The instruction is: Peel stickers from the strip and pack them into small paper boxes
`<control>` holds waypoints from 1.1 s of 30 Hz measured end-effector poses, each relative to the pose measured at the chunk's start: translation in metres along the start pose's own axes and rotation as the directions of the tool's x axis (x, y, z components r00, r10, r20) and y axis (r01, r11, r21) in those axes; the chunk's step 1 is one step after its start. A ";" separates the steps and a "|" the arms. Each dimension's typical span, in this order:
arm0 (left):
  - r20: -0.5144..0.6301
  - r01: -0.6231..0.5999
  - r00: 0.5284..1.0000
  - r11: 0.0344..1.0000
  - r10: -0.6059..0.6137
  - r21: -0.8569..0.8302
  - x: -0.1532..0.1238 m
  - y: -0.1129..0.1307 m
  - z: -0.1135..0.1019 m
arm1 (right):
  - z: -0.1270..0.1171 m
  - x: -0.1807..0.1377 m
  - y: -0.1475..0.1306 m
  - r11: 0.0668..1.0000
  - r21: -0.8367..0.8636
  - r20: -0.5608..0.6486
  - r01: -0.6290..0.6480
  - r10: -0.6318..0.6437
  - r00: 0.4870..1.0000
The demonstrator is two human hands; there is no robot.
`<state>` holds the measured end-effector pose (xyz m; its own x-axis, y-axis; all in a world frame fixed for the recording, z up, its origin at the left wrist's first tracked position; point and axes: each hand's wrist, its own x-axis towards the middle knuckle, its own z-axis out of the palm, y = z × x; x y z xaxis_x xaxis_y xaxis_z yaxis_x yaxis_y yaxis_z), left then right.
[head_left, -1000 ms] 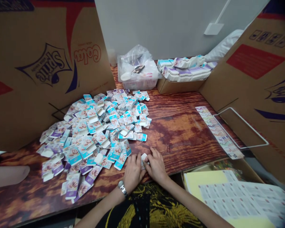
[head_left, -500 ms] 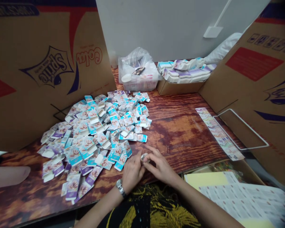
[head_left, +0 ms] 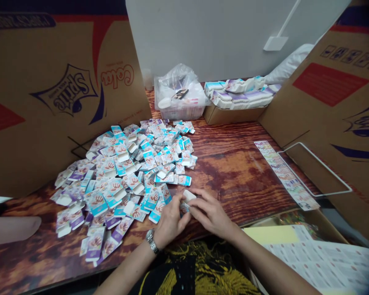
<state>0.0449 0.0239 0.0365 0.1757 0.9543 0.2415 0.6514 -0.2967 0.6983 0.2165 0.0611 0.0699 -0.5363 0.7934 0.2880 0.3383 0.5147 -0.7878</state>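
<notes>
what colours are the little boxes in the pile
The little boxes are white with light-blue or purple panels, shown best in the head view.

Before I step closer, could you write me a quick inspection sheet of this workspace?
Surface: reddish-brown, wood-grained table.
Job's things: a pile of small printed boxes, several with open ends; one small box is held.
Clutter: plastic tub with a bag, low carton of packets, colourful paper strip, printed sheets at the right.
Grip: left hand and right hand both hold the small box.
Cables: no loose ones seen; a white strip runs up the wall, contents hidden.
Surroundings: large left carton, large right carton, grey wall behind.
</notes>
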 end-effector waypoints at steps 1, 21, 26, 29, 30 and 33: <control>0.005 -0.012 1.000 1.000 0.012 0.005 0.000 0.000 0.000 | 0.000 0.002 -0.001 0.990 0.113 -0.009 -0.081 0.083 0.997; -0.002 0.016 1.000 0.999 -0.016 0.039 0.005 0.004 0.003 | 0.020 0.000 -0.016 0.996 -0.084 -0.101 0.026 -0.035 0.994; 0.054 0.022 0.998 0.999 -0.024 0.036 0.007 0.005 0.004 | 0.023 -0.003 -0.009 0.997 -0.077 -0.079 -0.025 0.018 0.997; 0.059 0.033 0.998 0.998 -0.035 0.045 0.007 0.004 0.004 | 0.020 0.000 -0.009 0.998 -0.062 -0.074 -0.009 0.004 0.997; 0.060 0.031 0.998 0.998 -0.034 0.051 0.007 0.004 0.004 | 0.019 0.001 -0.009 0.999 -0.046 -0.069 -0.011 0.008 0.998; 0.067 0.005 0.998 0.995 -0.012 0.101 0.007 0.004 0.000 | 0.018 0.004 -0.006 0.996 0.036 -0.059 -0.087 0.089 0.994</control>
<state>0.0485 0.0297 0.0410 0.2175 0.9579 0.1874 0.7234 -0.2870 0.6279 0.1985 0.0555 0.0655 -0.4579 0.8536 0.2485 0.3556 0.4320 -0.8288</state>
